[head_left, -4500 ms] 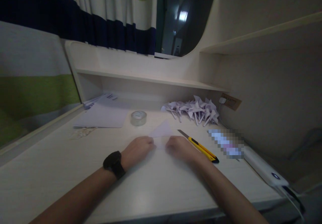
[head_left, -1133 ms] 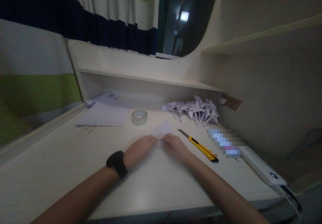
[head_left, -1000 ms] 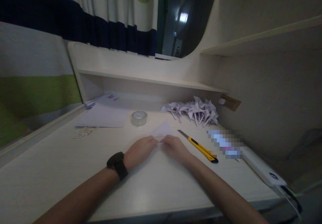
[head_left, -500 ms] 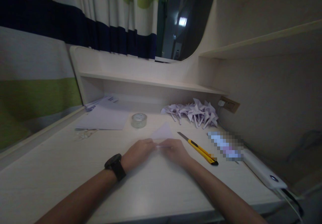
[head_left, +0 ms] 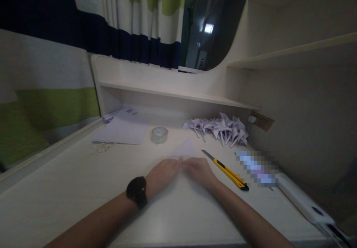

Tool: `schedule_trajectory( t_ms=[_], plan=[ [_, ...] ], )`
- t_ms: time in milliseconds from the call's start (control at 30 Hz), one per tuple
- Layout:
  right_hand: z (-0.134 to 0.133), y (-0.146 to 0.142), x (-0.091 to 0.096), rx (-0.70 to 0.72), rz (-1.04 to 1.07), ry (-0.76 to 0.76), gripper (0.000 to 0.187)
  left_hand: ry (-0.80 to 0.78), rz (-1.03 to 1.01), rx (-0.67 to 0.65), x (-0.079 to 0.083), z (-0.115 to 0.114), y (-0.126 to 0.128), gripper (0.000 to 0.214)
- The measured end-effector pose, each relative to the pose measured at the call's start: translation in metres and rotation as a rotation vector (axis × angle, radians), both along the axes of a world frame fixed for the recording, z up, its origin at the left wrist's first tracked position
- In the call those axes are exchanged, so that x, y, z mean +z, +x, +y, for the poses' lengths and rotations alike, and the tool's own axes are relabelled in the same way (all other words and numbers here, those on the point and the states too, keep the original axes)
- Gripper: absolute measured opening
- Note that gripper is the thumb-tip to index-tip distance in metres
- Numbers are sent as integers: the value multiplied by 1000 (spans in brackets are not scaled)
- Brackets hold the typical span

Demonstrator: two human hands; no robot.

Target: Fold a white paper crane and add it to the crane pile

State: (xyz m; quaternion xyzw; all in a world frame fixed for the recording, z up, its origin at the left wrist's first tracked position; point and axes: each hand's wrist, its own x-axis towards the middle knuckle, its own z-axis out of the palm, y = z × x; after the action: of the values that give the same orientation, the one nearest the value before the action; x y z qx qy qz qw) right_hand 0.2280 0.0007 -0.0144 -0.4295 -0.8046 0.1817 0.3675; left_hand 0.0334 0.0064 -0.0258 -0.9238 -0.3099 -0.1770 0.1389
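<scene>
A small white sheet of paper [head_left: 184, 148] lies on the desk, its far part showing as a pointed triangle beyond my fingers. My left hand [head_left: 165, 170], with a dark watch [head_left: 136, 190] on the wrist, is closed on the paper's near edge. Closed on the same edge from the right is my right hand [head_left: 199, 170]. The fingertips of both hands almost meet, and they hide the near part of the sheet. To the right of my right hand lies a yellow utility knife [head_left: 228, 173] with its blade out.
A clear tape roll [head_left: 159, 135] stands behind the hands. Paper sheets [head_left: 122, 131] lie at the back left, with small pale scraps [head_left: 103, 148] before them. Folded paper pinwheels [head_left: 220, 127] are heaped at the back right. A blurred-out phone [head_left: 256, 169] and white power strip [head_left: 302, 197] line the right side.
My hands have drawn closer together on the paper. The narrow folded or rolled edge that showed between them is now mostly covered. The whole view has shifted slightly.
</scene>
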Motion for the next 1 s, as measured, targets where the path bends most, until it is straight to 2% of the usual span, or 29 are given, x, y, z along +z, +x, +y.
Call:
schedule_trajectory(
  t_ms=[167,300,367,467,533,600,667,733,833,1000],
  plan=[
    [-4,-4,8,46,-91,90,26,14,54,63,14,-7,6,29],
    [-6,-8,10,58,-130,112,27,-84,-5,55,17,-9,5,24],
    [-5,-8,11,24,-122,117,25,-141,-29,63,15,-7,2,22],
    [-2,3,19,-140,-71,124,24,-177,-145,103,14,5,-11,22],
    [1,18,28,-270,-54,92,31,-213,-269,193,17,20,-24,23],
    [3,39,37,-334,-94,59,34,-275,-348,343,25,39,-40,25],
    [1,63,42,-385,-181,13,34,-256,-382,519,33,59,-55,29],
    [-4,85,41,-458,-297,-39,37,-232,-335,587,37,76,-66,29],
    [-15,111,29,-584,-446,-58,46,-233,-266,602,35,93,-73,26],
    [-30,129,5,-646,-645,-65,52,-135,-293,630,23,98,-68,24]
  ],
)
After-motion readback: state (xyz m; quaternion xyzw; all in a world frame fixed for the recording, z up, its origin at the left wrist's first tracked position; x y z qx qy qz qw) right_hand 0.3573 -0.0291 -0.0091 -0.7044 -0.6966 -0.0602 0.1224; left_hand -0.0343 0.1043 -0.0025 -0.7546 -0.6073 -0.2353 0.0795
